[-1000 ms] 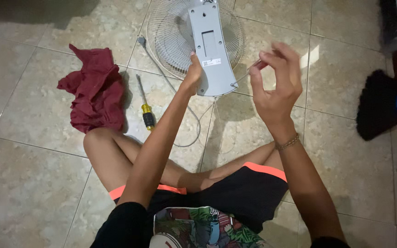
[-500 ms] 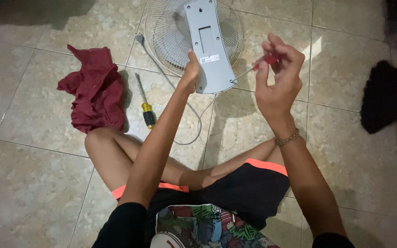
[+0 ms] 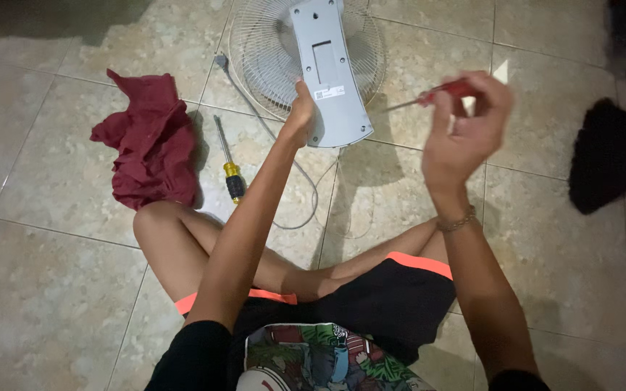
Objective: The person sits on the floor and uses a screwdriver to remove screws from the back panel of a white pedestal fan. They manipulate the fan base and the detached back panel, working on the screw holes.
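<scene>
Two hands up: left hand grips the left edge of the grey fan base, which stands on end against the white fan grille at centre far. Base's long axis runs near–far. Right hand is closed around a red-handled screwdriver, shaft pointing left at the base, tip just short of its right edge. Right hand sits right of the base; yellow-handled screwdriver and red cloth lie on the floor left.
</scene>
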